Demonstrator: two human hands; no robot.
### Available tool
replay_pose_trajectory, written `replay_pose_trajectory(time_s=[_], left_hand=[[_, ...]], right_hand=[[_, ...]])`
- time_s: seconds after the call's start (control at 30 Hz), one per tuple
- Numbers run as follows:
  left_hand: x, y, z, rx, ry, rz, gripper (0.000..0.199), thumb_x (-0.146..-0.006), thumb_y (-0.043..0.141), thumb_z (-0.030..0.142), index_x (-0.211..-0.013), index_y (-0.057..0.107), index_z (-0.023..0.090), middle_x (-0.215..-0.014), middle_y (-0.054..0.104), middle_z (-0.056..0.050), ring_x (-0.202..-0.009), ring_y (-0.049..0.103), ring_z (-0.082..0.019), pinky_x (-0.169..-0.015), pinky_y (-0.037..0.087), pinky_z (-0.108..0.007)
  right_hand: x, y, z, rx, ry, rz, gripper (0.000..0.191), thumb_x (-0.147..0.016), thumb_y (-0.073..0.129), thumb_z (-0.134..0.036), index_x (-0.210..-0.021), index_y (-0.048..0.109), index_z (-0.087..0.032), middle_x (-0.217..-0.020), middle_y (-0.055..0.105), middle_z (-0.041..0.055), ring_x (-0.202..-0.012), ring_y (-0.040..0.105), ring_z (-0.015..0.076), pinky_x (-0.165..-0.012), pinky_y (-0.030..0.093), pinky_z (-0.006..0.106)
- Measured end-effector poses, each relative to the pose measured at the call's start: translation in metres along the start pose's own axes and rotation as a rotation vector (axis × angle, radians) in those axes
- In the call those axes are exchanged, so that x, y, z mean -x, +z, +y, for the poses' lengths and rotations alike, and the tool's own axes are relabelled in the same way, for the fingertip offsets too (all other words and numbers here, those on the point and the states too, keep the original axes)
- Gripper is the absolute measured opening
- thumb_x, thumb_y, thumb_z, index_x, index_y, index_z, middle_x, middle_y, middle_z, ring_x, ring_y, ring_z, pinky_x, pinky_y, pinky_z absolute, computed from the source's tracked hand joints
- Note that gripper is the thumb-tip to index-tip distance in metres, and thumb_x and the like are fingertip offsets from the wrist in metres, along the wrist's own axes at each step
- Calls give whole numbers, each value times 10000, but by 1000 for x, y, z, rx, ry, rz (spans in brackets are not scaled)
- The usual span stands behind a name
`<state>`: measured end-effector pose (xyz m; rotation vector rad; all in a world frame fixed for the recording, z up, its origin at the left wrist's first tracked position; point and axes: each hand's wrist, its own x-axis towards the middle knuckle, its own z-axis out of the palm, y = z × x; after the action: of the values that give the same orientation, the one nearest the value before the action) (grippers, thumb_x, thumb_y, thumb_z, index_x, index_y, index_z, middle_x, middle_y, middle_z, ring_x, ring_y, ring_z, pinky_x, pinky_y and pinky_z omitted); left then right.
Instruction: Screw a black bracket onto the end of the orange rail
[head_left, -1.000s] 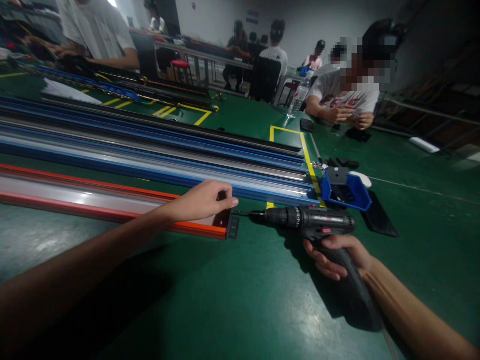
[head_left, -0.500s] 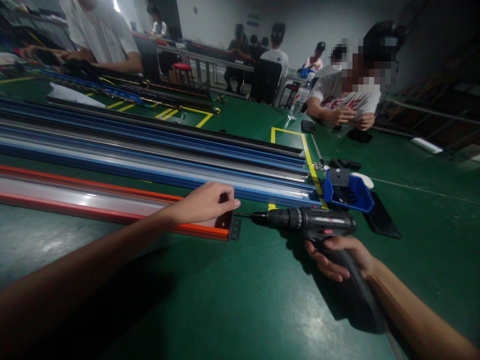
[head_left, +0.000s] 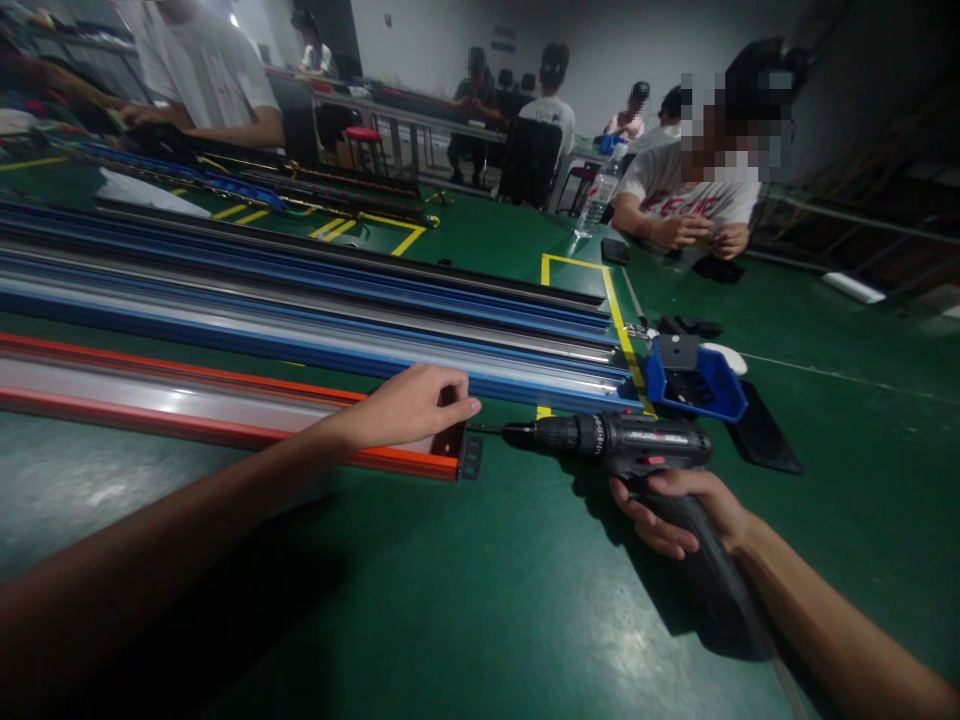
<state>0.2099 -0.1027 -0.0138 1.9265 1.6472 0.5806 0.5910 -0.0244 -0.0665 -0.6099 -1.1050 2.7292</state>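
My left hand point(head_left: 420, 405) is curled over the right end of an orange metal channel point(head_left: 405, 461), its fingers partly hidden behind the hand. A black slotted end piece point(head_left: 471, 457) sits at that end. My right hand point(head_left: 675, 510) grips the handle of a black power drill point(head_left: 652, 440), which lies level and points left. The drill's thin bit point(head_left: 491, 428) reaches to the end of the channel, close to my left thumb and index finger.
Several blue and black channels point(head_left: 375, 335) lie behind the orange one. Right of them are a blue bin point(head_left: 705, 400) and a dark flat object point(head_left: 769, 430). A bottle point(head_left: 596, 205) stands farther back, near a seated person point(head_left: 697, 200). Other people sit beyond.
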Motion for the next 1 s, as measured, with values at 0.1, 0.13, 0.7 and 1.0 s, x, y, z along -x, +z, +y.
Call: replay_pose_trajectory(time_s=[0.1, 0.13, 0.7, 1.0], left_hand=[[0, -1, 1, -2, 3, 2, 326, -932, 543, 433, -721, 590, 189, -677, 653, 0, -636, 571, -146, -603, 350, -266], [1, -1, 1, -3, 4, 3, 327, -931, 543, 436, -722, 592, 189, -679, 653, -1, -638, 570, -146, -604, 351, -266], [0, 1, -1, -21, -3, 9, 330, -922, 546, 448, -732, 595, 183, -685, 645, -2, -636, 556, -136, -596, 330, -260], [1, 0, -2, -36, 27, 13, 339, -932, 534, 453, -736, 604, 185, -686, 646, 0, -632, 556, -136, -600, 329, -268]], right_hand=[[0, 1, -1, 6, 5, 9, 296, -911, 576, -279, -1085, 664, -56, -771, 640, 52, -388, 479, 41, -461, 498, 205], [1, 2, -1, 7, 3, 11, 290, -913, 573, -275, -1081, 664, -57, -769, 640, 52, -386, 476, 41, -459, 496, 205], [-1, 5, -2, -1, 6, 11, 281, -908, 570, -278, -1065, 661, -64, -758, 635, 48, -378, 455, 36, -453, 486, 201], [-1, 2, 1, -10, -12, -3, 303, -920, 546, -282, -1071, 662, -46, -760, 633, 57, -368, 418, 30, -445, 473, 194]])
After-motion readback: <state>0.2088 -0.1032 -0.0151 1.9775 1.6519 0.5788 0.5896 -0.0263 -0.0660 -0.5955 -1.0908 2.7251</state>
